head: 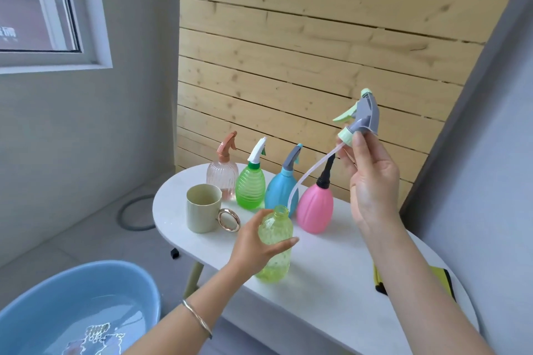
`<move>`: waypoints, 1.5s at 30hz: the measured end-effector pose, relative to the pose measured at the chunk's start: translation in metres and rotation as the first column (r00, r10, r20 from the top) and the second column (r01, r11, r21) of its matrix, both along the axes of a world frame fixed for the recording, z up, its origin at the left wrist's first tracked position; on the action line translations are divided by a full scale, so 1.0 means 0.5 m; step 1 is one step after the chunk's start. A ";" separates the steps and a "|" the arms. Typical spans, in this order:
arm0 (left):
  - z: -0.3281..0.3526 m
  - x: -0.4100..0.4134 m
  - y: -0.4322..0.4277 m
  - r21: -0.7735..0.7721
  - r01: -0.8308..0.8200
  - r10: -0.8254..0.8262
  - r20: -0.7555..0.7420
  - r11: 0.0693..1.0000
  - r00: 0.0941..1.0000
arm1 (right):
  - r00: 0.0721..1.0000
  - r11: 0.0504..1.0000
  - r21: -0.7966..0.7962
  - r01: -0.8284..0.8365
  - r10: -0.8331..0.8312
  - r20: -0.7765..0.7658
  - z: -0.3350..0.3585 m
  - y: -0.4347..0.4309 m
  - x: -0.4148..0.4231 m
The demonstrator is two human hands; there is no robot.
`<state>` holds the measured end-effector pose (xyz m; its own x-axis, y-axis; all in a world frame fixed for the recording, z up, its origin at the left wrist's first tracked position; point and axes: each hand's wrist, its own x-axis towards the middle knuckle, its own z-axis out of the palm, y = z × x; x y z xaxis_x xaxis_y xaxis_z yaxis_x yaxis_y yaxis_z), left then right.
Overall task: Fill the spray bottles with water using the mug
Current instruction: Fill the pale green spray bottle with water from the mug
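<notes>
A blue basin [95, 271] holding water sits low at the near left, below a white oval table [317, 297] set against a wooden plank wall [317, 37]. On the table's left end stands a cream mug [202, 210] with a gold ring handle. Just behind it a row of four capped bottles runs to the right: a clear pink bottle [222, 181], a green bottle [250, 190], a blue bottle [281, 193] and a pink bottle [315, 207] with a black nozzle.

Nearer the camera, the person's left hand [253, 242] (a thin bracelet [197, 318] circles the wrist) wraps fingers and thumb around a yellow-green bottle [275, 242]. The bottle stands uncapped on the table just right of the mug, in front of the blue bottle.

Further right and well above the table, the right hand [372, 181] pinches a grey and pale green spray head [360, 118] by its collar, thumb on the near side and fingers behind. The head's clear tube [311, 170] curves down and left to the open mouth of the yellow-green bottle. Whether its tip sits inside the neck cannot be told.

A yellow cloth [444, 279] lies on the table's right side, partly hidden by the right forearm.
</notes>
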<state>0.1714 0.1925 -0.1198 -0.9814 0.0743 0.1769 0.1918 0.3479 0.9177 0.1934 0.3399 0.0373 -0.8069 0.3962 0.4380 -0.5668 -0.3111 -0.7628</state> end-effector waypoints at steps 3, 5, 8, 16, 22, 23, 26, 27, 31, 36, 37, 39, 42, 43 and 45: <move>0.004 0.001 0.004 -0.004 0.011 -0.011 -0.004 1.000 1.000 | 1.000 1.000 -0.026 0.006 -0.006 0.000 0.003 -0.002 0.000; 0.005 -0.001 0.004 -0.008 0.022 -0.022 -0.009 1.000 1.000 | 1.000 0.999 -0.043 0.008 -0.008 -0.001 0.006 -0.005 0.001; 0.005 -0.003 0.001 -0.011 0.024 -0.024 -0.007 1.000 1.000 | 1.000 0.998 -0.065 0.004 -0.006 -0.027 0.016 -0.007 0.000; 0.002 -0.001 0.003 -0.008 0.044 -0.044 -0.001 0.999 0.999 | 0.999 0.998 0.033 -0.048 0.048 0.016 -0.024 -0.009 -0.014; -0.005 -0.002 0.002 -0.022 0.061 -0.061 -0.018 0.998 0.998 | 0.929 0.874 0.389 -0.291 0.160 0.334 -0.150 -0.017 -0.032; -0.007 -0.002 0.002 -0.026 0.063 -0.064 -0.019 0.998 0.998 | 0.911 0.849 0.411 -0.332 0.177 0.372 -0.166 -0.017 -0.031; -0.010 -0.006 0.003 -0.030 0.073 -0.073 -0.010 0.997 0.997 | 0.881 0.820 0.405 -0.404 0.230 0.412 -0.185 -0.017 -0.029; -0.010 -0.006 0.004 -0.023 0.073 -0.073 -0.011 0.997 0.997 | 0.877 0.819 0.398 -0.414 0.242 0.416 -0.186 -0.017 -0.029; -0.027 -0.015 0.005 0.004 0.076 -0.076 -0.029 0.997 0.997 | 0.877 0.782 0.449 -0.432 0.249 0.410 -0.186 -0.022 -0.034; -0.031 -0.018 0.002 0.025 0.082 -0.081 -0.056 0.996 0.995 | 0.896 0.724 0.561 -0.402 0.184 0.404 -0.186 -0.011 -0.041; -0.031 -0.019 0.002 0.029 0.087 -0.085 -0.063 0.996 0.994 | 0.897 0.716 0.572 -0.400 0.177 0.405 -0.186 -0.010 -0.041; -0.031 -0.021 0.002 0.029 0.086 -0.084 -0.068 0.996 0.994 | 0.901 0.702 0.594 -0.393 0.166 0.401 -0.183 -0.010 -0.042; -0.034 -0.021 0.003 0.031 0.091 -0.088 -0.074 0.995 0.993 | 0.907 0.626 0.676 -0.389 0.132 0.400 -0.175 -0.013 -0.046; -0.034 -0.021 0.003 0.035 0.092 -0.089 -0.073 0.995 0.993 | 0.906 0.600 0.697 -0.392 0.121 0.405 -0.172 -0.013 -0.047; -0.033 -0.020 0.004 0.041 0.093 -0.090 -0.070 0.995 0.993 | 0.906 0.588 0.708 -0.392 0.111 0.409 -0.168 -0.011 -0.047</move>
